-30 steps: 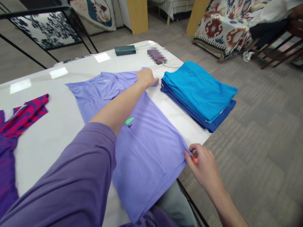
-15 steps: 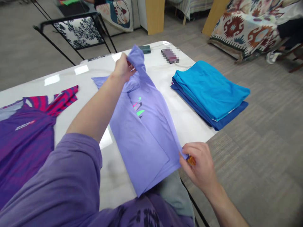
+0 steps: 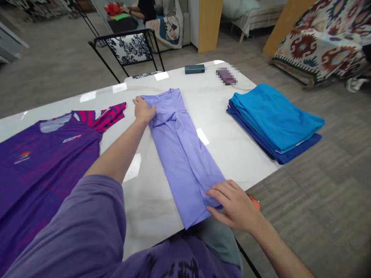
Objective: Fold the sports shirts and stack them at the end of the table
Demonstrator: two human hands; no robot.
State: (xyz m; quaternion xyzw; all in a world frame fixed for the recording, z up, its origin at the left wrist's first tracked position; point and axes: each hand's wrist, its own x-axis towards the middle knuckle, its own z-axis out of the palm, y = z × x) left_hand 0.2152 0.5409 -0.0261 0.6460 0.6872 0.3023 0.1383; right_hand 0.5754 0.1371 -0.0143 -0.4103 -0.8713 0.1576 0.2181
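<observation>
A lavender T-shirt (image 3: 174,150) lies on the white table in a long, narrow fold, its printed front hidden. At the shirt's upper left edge, my left hand (image 3: 144,111) has its fingers curled onto the fabric by the sleeve. My right hand (image 3: 233,204) is at the lower right corner of the shirt, fingers apart and resting on the cloth near the hem. Some wrinkles show across the upper part of the shirt, below the collar.
To the left a purple and red jersey (image 3: 58,150) is spread on the white table (image 3: 150,185). A stack of folded blue shirts (image 3: 275,119) sits at the right edge. A dark power bank (image 3: 194,69) and a blurred phone (image 3: 226,76) lie at the back, near a chair (image 3: 130,48).
The right side of the lavender T-shirt has been folded over leftward, covering the print. My left hand has come down to the table at the left edge; my right hand has loosened its pinch.
</observation>
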